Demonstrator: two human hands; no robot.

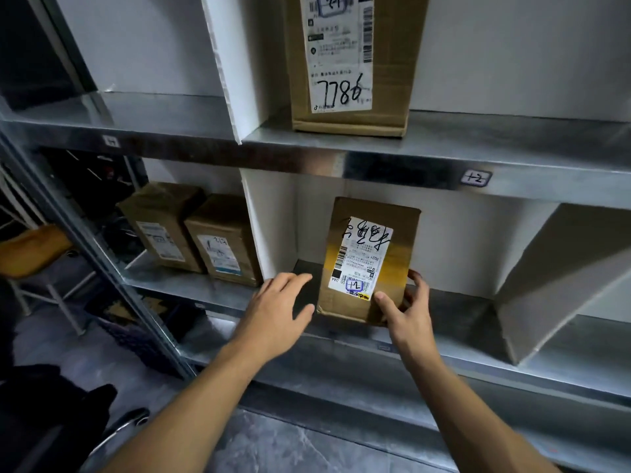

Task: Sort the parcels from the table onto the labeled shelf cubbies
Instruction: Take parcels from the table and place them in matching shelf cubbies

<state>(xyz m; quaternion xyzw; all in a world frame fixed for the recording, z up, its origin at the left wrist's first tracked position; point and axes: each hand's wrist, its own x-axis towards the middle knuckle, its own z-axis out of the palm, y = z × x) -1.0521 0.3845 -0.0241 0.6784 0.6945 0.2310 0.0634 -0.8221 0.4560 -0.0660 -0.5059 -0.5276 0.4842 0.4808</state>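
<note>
A brown cardboard parcel (370, 257) with a white shipping label marked "1-2" stands upright in the lower middle cubby of the metal shelf (341, 158). My right hand (406, 312) grips its lower right corner, thumb on the front face and fingers round the side. My left hand (276, 308) hovers with fingers spread just left of the parcel, not touching it. A small tag reading "1-2" (475, 178) is stuck on the shelf edge above this cubby.
A taller parcel marked "7786" (351, 63) stands in the upper cubby. Two parcels (160, 227) (222, 240) stand in the lower left cubby. White dividers (263, 227) separate the cubbies. A slanted white panel (546, 278) leans at the right. A stool with a yellow seat (30, 247) stands at far left.
</note>
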